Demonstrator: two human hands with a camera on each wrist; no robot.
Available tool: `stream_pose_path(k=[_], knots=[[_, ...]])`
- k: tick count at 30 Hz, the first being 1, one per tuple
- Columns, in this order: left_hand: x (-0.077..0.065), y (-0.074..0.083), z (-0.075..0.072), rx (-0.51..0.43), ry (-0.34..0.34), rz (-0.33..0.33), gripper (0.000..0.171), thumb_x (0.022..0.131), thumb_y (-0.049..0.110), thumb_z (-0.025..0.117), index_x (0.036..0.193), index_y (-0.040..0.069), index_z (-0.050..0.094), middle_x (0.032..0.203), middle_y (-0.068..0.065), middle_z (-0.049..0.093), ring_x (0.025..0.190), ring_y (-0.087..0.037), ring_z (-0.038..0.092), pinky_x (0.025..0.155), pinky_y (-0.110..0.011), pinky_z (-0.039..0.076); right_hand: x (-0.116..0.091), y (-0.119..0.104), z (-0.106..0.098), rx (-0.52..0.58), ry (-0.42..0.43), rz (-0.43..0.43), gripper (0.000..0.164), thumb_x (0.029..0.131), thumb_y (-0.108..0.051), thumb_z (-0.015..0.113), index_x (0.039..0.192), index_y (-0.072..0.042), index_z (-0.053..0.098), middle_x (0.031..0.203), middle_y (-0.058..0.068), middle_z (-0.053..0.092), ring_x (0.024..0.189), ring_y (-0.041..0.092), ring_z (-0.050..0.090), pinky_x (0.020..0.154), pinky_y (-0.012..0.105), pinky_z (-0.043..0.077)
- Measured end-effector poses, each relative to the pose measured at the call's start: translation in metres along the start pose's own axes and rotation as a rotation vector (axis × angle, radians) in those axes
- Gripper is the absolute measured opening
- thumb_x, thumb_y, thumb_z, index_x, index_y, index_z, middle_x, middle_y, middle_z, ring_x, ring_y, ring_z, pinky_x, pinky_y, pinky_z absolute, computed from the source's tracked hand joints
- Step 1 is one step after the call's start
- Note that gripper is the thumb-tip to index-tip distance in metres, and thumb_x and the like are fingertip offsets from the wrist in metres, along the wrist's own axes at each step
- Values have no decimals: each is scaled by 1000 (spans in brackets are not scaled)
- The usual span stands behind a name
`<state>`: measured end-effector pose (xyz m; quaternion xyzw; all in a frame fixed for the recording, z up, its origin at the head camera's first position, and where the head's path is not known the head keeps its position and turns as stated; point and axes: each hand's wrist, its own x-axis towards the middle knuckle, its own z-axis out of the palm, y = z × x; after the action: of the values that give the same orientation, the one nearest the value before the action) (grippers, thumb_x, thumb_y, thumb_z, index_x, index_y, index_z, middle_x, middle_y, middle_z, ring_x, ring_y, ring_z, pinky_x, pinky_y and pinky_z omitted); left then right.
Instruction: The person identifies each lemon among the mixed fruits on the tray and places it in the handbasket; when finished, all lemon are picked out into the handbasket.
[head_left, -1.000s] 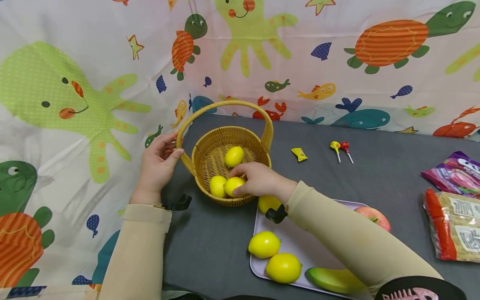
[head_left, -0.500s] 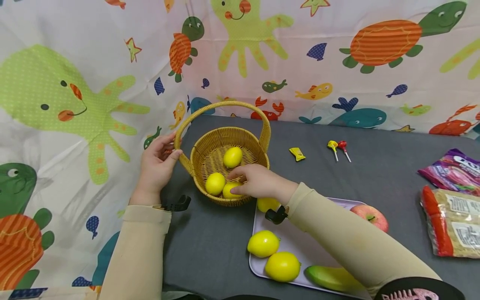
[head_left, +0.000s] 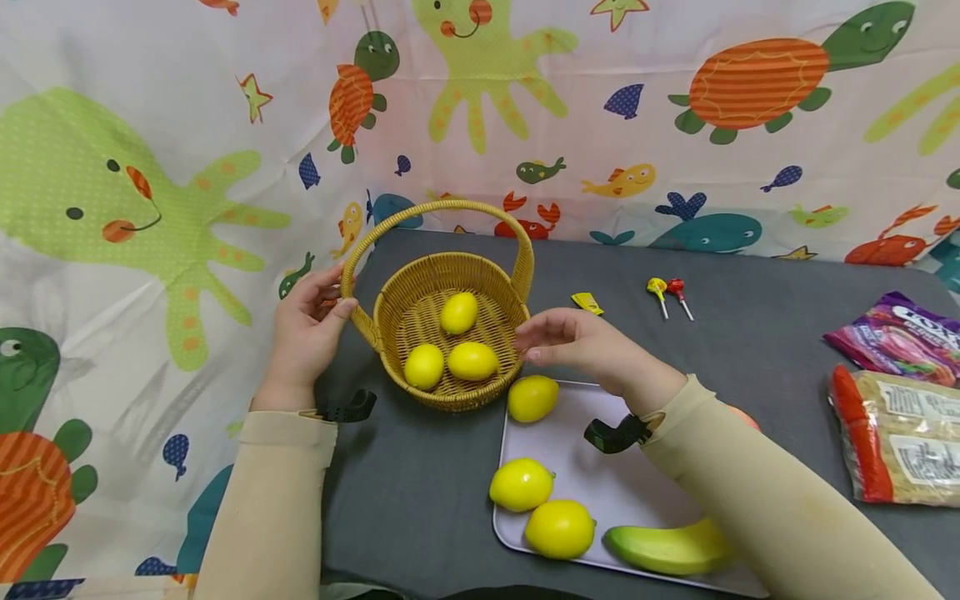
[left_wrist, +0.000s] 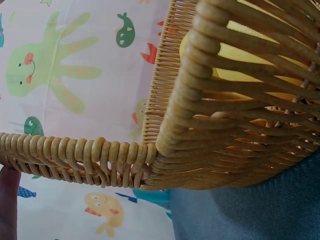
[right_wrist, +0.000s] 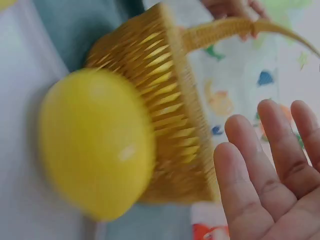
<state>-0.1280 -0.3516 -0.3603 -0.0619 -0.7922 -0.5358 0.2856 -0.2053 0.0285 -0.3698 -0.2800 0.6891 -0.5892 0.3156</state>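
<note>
Holding three lemons, the wicker basket (head_left: 453,265) stands in the centre-left of the head view: one lemon (head_left: 459,313) lies toward the back, the second lemon (head_left: 424,367) at the lower left, and the third lemon (head_left: 473,361) at the lower right. In the left wrist view, yellow shows through the weave. The left hand (head_left: 307,329) grips the left side of the handle (head_left: 351,279) between thumb and fingers. The right hand (head_left: 588,346) is released, its fingers holding nothing, beside the basket's right rim.

Lower centre to lower right, the pale tray (head_left: 585,450) carries one yellow fruit (head_left: 533,398) at its upper left corner, just beside the basket, two more lemons (head_left: 560,529) at its lower left and a long green-and-yellow fruit (head_left: 667,550) along its bottom edge. The right sleeve (head_left: 757,475) crosses the tray and mostly hides an apple (head_left: 746,418).

Half a second ago the right hand is inside the basket, over the third lemon; now it is out to the right and that lemon is uncovered, apart from the second. The left hand's grip is unchanged.
</note>
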Motion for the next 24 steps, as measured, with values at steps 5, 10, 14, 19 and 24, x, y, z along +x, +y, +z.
stream_pose_path(k=[5, 10, 14, 19, 24], knots=[[1, 1, 0, 8, -2, -10, 46, 91, -4, 70, 136, 5, 64, 115, 11, 66, 100, -17, 67, 82, -16, 54, -3, 27, -9, -11, 52, 83, 39, 95, -17, 73, 128, 2, 63, 128, 25, 64, 113, 30, 64, 97, 34, 53], [1, 2, 0, -10, 3, -11, 47, 91, -6, 70, 136, 3, 64, 114, 9, 67, 98, -10, 67, 82, -16, 55, -2, 42, -9, -65, 61, 130, 39, 93, -16, 74, 128, -1, 65, 131, 24, 63, 114, 26, 63, 99, 38, 52], [1, 2, 1, -14, 5, -8, 46, 90, -7, 70, 135, 1, 63, 113, 9, 67, 98, -9, 67, 82, -16, 54, -2, 50, -4, -116, 31, 150, 42, 90, -12, 77, 129, -2, 65, 130, 18, 65, 119, 27, 61, 104, 44, 48], [1, 0, 1, -16, 7, -6, 47, 90, -7, 70, 136, 2, 63, 113, 10, 67, 98, -8, 67, 83, -16, 55, 0, 58, 4, -179, -8, 150, 43, 88, -10, 79, 128, -4, 66, 125, 9, 68, 114, 26, 60, 100, 41, 49], [1, -1, 1, -18, 9, -8, 47, 90, -6, 70, 137, 2, 63, 114, 10, 67, 99, -10, 67, 83, -16, 54, 1, 63, 10, -218, -31, 162, 38, 87, -10, 80, 123, -11, 70, 120, 5, 68, 107, 24, 58, 93, 36, 50]])
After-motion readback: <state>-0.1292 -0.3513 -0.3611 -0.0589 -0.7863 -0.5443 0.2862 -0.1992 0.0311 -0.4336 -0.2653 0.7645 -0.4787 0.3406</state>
